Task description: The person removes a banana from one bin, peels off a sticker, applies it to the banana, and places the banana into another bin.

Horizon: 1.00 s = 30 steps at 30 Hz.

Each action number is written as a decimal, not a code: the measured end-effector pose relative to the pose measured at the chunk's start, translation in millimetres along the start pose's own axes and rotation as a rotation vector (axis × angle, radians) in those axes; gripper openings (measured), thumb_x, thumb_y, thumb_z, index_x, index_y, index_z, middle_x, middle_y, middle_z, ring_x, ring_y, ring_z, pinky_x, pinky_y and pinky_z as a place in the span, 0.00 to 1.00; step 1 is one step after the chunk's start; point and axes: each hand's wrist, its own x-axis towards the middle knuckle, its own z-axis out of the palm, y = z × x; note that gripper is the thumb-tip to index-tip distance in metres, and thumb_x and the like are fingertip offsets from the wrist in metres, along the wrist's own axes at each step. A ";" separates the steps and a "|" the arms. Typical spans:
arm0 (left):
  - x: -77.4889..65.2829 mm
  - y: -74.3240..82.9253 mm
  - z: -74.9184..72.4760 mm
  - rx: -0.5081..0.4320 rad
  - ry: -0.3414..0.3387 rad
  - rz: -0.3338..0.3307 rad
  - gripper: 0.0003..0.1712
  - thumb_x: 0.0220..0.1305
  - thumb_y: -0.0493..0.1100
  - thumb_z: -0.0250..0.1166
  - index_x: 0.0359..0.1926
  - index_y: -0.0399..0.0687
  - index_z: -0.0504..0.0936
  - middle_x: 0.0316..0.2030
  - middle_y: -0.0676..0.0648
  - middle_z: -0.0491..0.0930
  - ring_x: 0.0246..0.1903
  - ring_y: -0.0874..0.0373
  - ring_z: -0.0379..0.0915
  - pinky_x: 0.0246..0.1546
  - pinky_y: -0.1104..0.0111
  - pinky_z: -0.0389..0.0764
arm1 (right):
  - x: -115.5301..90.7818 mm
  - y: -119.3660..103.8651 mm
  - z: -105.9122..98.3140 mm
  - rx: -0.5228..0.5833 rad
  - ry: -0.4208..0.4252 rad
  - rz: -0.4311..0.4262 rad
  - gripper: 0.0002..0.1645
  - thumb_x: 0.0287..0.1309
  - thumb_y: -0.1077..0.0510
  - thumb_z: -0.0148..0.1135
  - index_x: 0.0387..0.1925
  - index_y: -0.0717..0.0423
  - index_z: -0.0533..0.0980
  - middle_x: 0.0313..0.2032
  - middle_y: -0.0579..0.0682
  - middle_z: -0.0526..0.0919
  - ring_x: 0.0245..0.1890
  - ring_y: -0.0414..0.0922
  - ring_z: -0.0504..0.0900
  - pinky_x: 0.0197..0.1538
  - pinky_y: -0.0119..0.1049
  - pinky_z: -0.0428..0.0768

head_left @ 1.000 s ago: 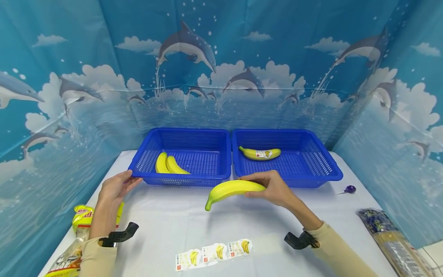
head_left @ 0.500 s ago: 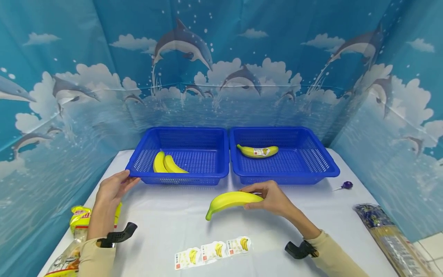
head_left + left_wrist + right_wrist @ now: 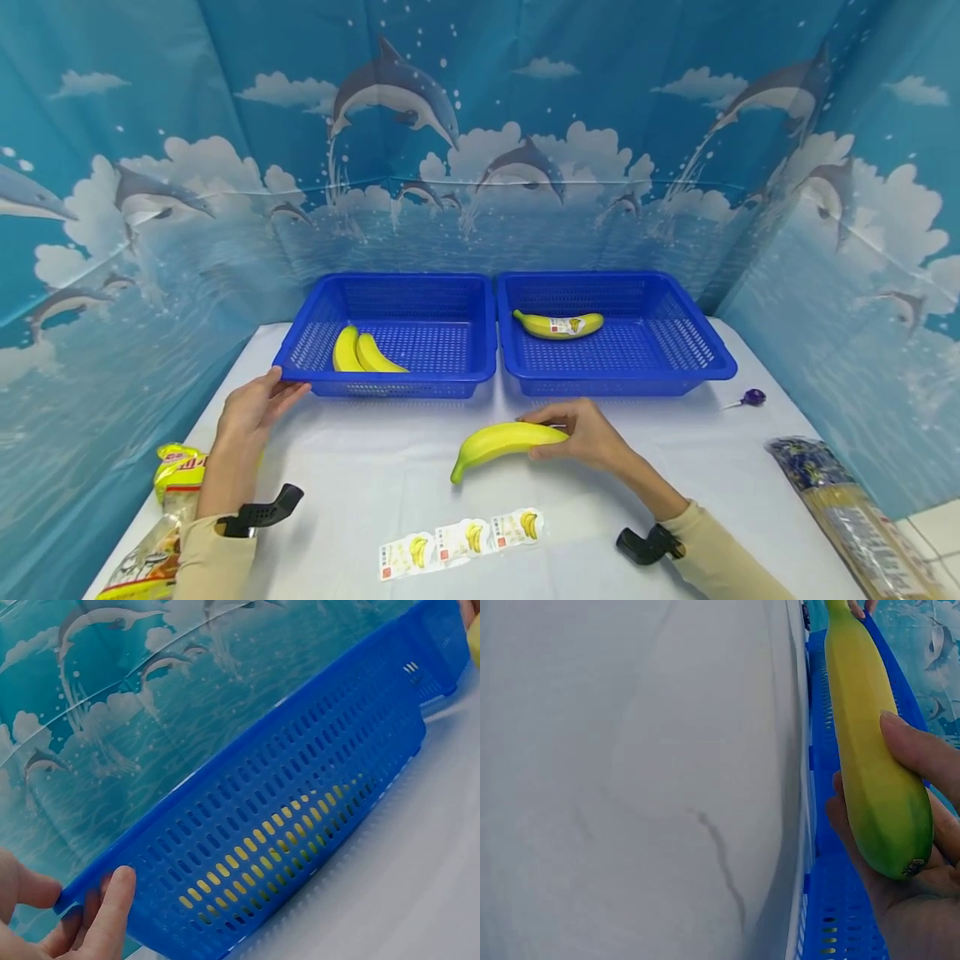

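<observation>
In the head view my right hand [image 3: 581,435] grips a yellow banana [image 3: 498,442] by one end, its greenish stem pointing left and down over the white cloth. The right wrist view shows the thumb and fingers around the banana [image 3: 870,750] near its green tip. My left hand [image 3: 251,408] pinches the front left corner of the left blue basket [image 3: 405,387]; in the left wrist view thumb and fingers sit on that rim. Two bananas [image 3: 367,354] lie inside this basket. A banana with a sticker [image 3: 558,325] lies in the right blue basket [image 3: 622,386].
A strip of banana stickers [image 3: 461,542] lies on the cloth in front. At the left are yellow snack bags [image 3: 161,533]. A purple lollipop [image 3: 752,397] and a long clear packet [image 3: 847,512] lie on the right. A dolphin-print curtain [image 3: 480,167] stands behind the baskets.
My right hand has brought the banana down toward me, away from the baskets and nearer the stickers. The left hand stays at the basket corner.
</observation>
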 end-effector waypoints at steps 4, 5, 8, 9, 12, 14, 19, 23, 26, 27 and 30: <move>-2.1 -3.8 5.0 -0.035 -0.023 0.004 0.40 0.87 0.50 0.47 0.87 0.42 0.42 0.68 0.38 0.69 0.46 0.57 0.85 0.64 0.61 0.80 | -1.8 2.8 0.9 -0.017 0.008 0.013 0.27 0.48 0.70 0.85 0.52 0.65 0.87 0.51 0.59 0.91 0.52 0.53 0.90 0.57 0.34 0.87; -3.0 -4.7 5.8 -0.047 -0.026 0.008 0.40 0.87 0.51 0.46 0.87 0.42 0.42 0.68 0.38 0.68 0.45 0.57 0.85 0.64 0.61 0.81 | -2.0 3.2 1.2 -0.020 0.008 0.016 0.27 0.48 0.70 0.85 0.52 0.65 0.87 0.51 0.59 0.91 0.53 0.53 0.90 0.57 0.33 0.87; -6.3 -7.9 7.7 -0.085 -0.047 0.017 0.41 0.86 0.53 0.44 0.87 0.41 0.42 0.66 0.37 0.69 0.41 0.57 0.87 0.64 0.61 0.80 | -2.4 3.9 2.2 -0.028 0.007 0.030 0.27 0.48 0.69 0.85 0.52 0.65 0.88 0.51 0.58 0.91 0.53 0.51 0.90 0.57 0.32 0.87; -7.5 -9.0 8.1 -0.095 -0.062 0.020 0.41 0.86 0.53 0.44 0.87 0.40 0.42 0.65 0.37 0.69 0.41 0.58 0.86 0.65 0.61 0.79 | -2.6 4.0 2.4 -0.029 0.008 0.036 0.26 0.48 0.69 0.86 0.52 0.64 0.88 0.51 0.58 0.91 0.53 0.50 0.90 0.57 0.32 0.86; -11.9 -14.2 10.7 -0.103 -0.097 0.027 0.41 0.86 0.54 0.43 0.86 0.37 0.43 0.57 0.38 0.73 0.39 0.58 0.87 0.66 0.61 0.78 | -3.3 4.0 2.7 -0.021 0.008 0.060 0.26 0.48 0.69 0.85 0.52 0.65 0.88 0.51 0.58 0.91 0.53 0.48 0.90 0.58 0.30 0.86; -15.0 -18.9 12.7 -0.092 -0.127 0.039 0.39 0.86 0.54 0.44 0.83 0.33 0.49 0.51 0.40 0.76 0.40 0.57 0.88 0.66 0.61 0.79 | -4.1 4.3 2.4 -0.014 0.004 0.077 0.26 0.49 0.69 0.85 0.52 0.65 0.87 0.52 0.58 0.91 0.54 0.47 0.90 0.58 0.30 0.85; -26.9 -35.5 20.9 0.063 -0.177 0.111 0.25 0.87 0.52 0.49 0.64 0.33 0.67 0.42 0.45 0.81 0.42 0.59 0.89 0.64 0.60 0.82 | -3.8 5.4 1.4 0.012 -0.015 0.097 0.27 0.49 0.70 0.84 0.53 0.65 0.87 0.52 0.59 0.91 0.54 0.45 0.90 0.58 0.29 0.85; -44.3 -52.4 32.7 0.296 -0.234 0.200 0.21 0.86 0.47 0.55 0.61 0.31 0.71 0.43 0.45 0.83 0.42 0.59 0.88 0.58 0.61 0.87 | -3.5 6.7 1.1 0.031 -0.027 0.103 0.27 0.49 0.70 0.84 0.53 0.66 0.86 0.53 0.59 0.90 0.54 0.43 0.90 0.58 0.29 0.85; -58.8 -63.2 41.3 0.466 -0.389 0.274 0.21 0.84 0.43 0.59 0.60 0.26 0.73 0.46 0.39 0.85 0.44 0.54 0.88 0.52 0.62 0.90 | -3.4 7.5 0.7 0.023 -0.034 0.106 0.27 0.49 0.69 0.85 0.53 0.65 0.86 0.52 0.59 0.91 0.53 0.42 0.90 0.58 0.29 0.85; -63.6 -65.9 44.1 0.521 -0.455 0.300 0.21 0.84 0.43 0.60 0.59 0.25 0.74 0.46 0.36 0.85 0.45 0.51 0.88 0.51 0.61 0.90 | -3.2 7.4 0.6 0.016 -0.036 0.107 0.27 0.49 0.69 0.85 0.53 0.65 0.86 0.52 0.59 0.91 0.53 0.42 0.90 0.58 0.29 0.85; -77.8 -73.0 53.7 0.685 -0.640 0.353 0.19 0.81 0.42 0.64 0.56 0.26 0.79 0.47 0.34 0.86 0.45 0.46 0.88 0.48 0.60 0.91 | -2.6 6.2 0.5 -0.009 -0.042 0.111 0.28 0.48 0.68 0.85 0.53 0.64 0.87 0.52 0.58 0.91 0.53 0.44 0.90 0.58 0.29 0.85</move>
